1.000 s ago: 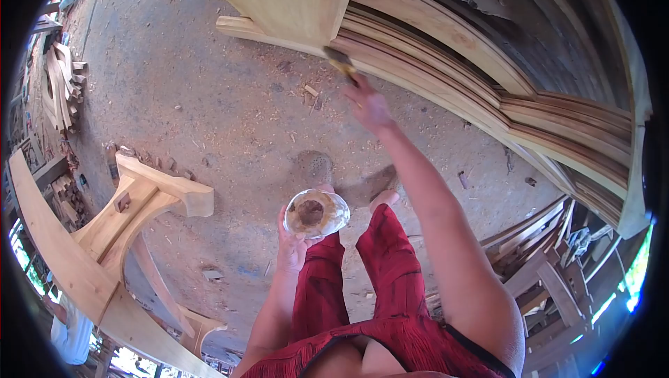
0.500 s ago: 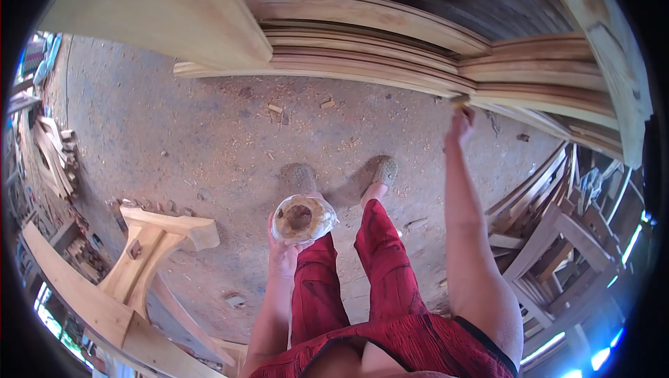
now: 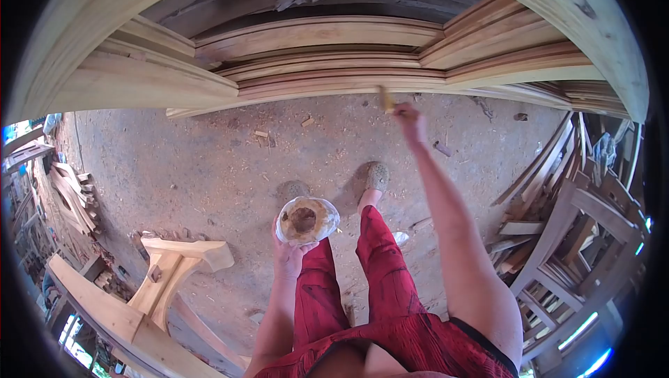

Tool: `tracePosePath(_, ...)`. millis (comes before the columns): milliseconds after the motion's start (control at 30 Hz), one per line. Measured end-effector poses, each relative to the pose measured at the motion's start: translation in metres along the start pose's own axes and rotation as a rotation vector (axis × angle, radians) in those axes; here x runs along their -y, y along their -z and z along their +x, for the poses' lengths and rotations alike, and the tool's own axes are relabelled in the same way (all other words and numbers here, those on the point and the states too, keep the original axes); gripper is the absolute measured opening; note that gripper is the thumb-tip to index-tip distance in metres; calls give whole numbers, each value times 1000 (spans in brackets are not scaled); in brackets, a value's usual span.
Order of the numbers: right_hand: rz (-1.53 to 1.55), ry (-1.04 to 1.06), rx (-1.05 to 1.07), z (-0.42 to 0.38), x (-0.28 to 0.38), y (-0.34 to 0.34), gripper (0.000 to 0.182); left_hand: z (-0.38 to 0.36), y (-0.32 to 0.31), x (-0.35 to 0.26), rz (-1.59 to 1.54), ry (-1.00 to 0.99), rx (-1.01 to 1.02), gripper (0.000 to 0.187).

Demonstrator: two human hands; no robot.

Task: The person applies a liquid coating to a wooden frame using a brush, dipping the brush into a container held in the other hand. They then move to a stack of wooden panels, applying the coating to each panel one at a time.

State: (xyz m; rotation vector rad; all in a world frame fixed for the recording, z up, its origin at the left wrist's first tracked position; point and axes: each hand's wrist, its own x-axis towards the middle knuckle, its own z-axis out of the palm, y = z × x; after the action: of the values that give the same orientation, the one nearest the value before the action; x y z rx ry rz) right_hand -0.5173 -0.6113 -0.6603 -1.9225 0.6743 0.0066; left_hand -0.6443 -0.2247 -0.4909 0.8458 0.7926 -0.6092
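Two hands are holding things. The left hand (image 3: 287,251) is gripping a white bowl (image 3: 329,215) by its near side, high over the floor (image 3: 216,148), and the bowl is showing brown inside. The right hand (image 3: 410,120) is closing around a small brush (image 3: 387,101). The brush tip is pointing at the long near edge of the big wooden frame (image 3: 334,85), between its corners; I can't tell if they are touching. Little wood chips (image 3: 308,121) are lying near that edge. More wood pieces (image 3: 561,232) are piling up at the floor's right edge.
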Motion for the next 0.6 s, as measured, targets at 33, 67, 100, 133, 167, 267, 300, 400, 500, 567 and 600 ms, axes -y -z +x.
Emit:
tracePosePath(33, -137, -89, -112, 11, -18, 35, 7, -1, -4, 1, 53, -13, 27, 77)
tracePosePath(67, 21, -66, -261, 19, -43, 68, 9, -1, -5, 5, 59, -14, 30, 77)
tracePosePath(100, 300, -150, -329, 22, -39, 100, 14, 0, -5, 11, 15, 32, 8, 86)
tracePosePath(133, 377, -158, -420, 28, -49, 125, 15, 1, -5, 15, -27, 77, -14, 97)
tracePosePath(167, 455, -166, -510, 36, -55, 140, 16, 0, -8, 18, -18, 74, -11, 97)
tracePosePath(267, 449, -140, -680, 55, -53, 138, 17, -3, -19, 24, 26, 84, 30, 96)
tracePosePath(300, 431, -132, -659, 55, -44, 125, 15, -6, -28, 23, 34, 83, 38, 96)
tracePosePath(400, 486, -180, -576, 36, -5, 64, 14, -19, -62, 8, 122, -5, 115, 70)
tracePosePath(500, 478, -86, -251, -3, 42, 21, 8, -28, -86, -6, 186, -34, 166, 70)
tracePosePath(567, 610, -68, 1, -32, 103, 39, 9, -33, -85, -9, 32, 38, 195, 89)
tracePosePath(600, 684, -91, 114, -42, 137, 57, 9, -40, -93, -16, 48, 28, 220, 89)
